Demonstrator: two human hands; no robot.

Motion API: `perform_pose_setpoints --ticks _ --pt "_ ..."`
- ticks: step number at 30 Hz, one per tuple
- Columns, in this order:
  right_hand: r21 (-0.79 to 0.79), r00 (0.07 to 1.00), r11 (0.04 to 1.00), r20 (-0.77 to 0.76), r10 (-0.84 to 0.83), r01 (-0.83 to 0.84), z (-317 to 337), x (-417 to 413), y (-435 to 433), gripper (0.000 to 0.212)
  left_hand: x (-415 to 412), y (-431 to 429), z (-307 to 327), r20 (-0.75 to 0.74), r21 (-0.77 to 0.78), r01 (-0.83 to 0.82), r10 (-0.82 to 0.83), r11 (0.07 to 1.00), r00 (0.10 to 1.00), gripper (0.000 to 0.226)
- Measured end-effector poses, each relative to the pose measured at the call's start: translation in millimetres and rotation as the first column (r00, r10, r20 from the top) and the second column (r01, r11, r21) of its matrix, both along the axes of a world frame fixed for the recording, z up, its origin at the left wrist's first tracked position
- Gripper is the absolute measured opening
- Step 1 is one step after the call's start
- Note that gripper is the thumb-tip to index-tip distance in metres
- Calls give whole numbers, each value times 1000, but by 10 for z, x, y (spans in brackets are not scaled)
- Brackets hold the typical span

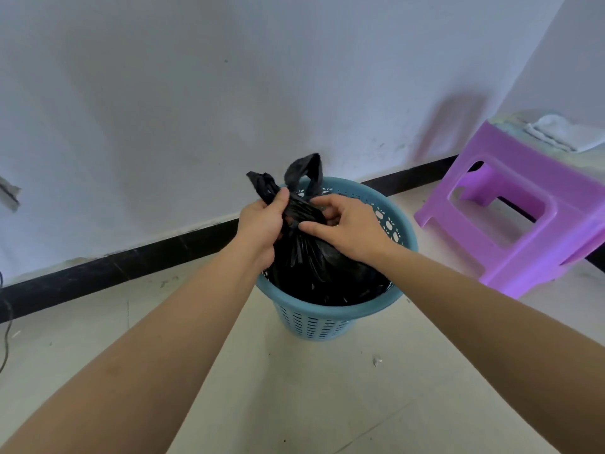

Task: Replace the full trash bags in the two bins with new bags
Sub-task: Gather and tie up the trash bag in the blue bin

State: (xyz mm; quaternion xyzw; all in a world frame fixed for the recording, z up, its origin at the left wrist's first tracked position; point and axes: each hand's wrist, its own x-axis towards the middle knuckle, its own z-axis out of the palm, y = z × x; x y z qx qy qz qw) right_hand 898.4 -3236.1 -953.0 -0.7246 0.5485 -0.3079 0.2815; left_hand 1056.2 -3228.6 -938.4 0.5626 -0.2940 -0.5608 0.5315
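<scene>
A blue perforated plastic bin stands on the floor by the wall. A full black trash bag sits inside it, its top gathered above the rim with two handle loops sticking up. My left hand grips the gathered neck and one loop from the left. From the right, my right hand pinches the bag's neck with fingers and thumb. Only one bin is in view.
A purple plastic stool stands to the right of the bin with a folded white cloth on top. A white wall with a black baseboard runs behind. A dark cable lies at the far left. A small scrap lies on the tile.
</scene>
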Motion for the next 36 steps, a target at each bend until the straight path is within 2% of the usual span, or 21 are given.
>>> perform_pose_setpoints --ticks 2,5,9,12,16,18,21,24,27,31,36 --pt "14 999 999 -37 -33 33 -36 15 9 34 15 -36 15 -76 20 -44 45 999 996 20" --pt "81 995 994 -80 -66 73 -45 19 -8 26 66 -65 19 -43 37 -70 71 997 997 19" --pt "299 966 937 125 -224 179 -39 49 -54 19 88 -92 44 -24 26 -77 78 997 997 21" --pt "435 910 885 279 -307 166 -21 89 -25 14 48 -55 54 -40 -2 -43 43 999 998 21" --pt "457 786 871 464 -408 182 -3 59 0 15 49 33 80 -42 -69 156 -159 985 986 8" --pt "420 782 889 486 -391 183 -1 17 -16 17 58 29 58 -58 -58 167 -170 984 984 10" --pt "329 838 934 463 -287 139 20 -1 -8 20 52 16 32 -66 -22 196 -197 980 978 21" --pt "289 892 956 417 -175 52 64 -14 10 20 74 13 -9 -99 -11 244 -244 970 965 20" --pt "284 932 959 353 -82 -23 85 -76 -8 21 120 -10 -61 -124 22 240 -235 971 964 8" --pt "287 972 955 236 -2 -68 120 -136 -42 16 174 -41 -125 -199 11 211 -204 977 958 19" --pt "304 995 950 91 51 -76 162 -157 -61 16 170 -23 -102 -148 -46 289 -293 956 945 17"
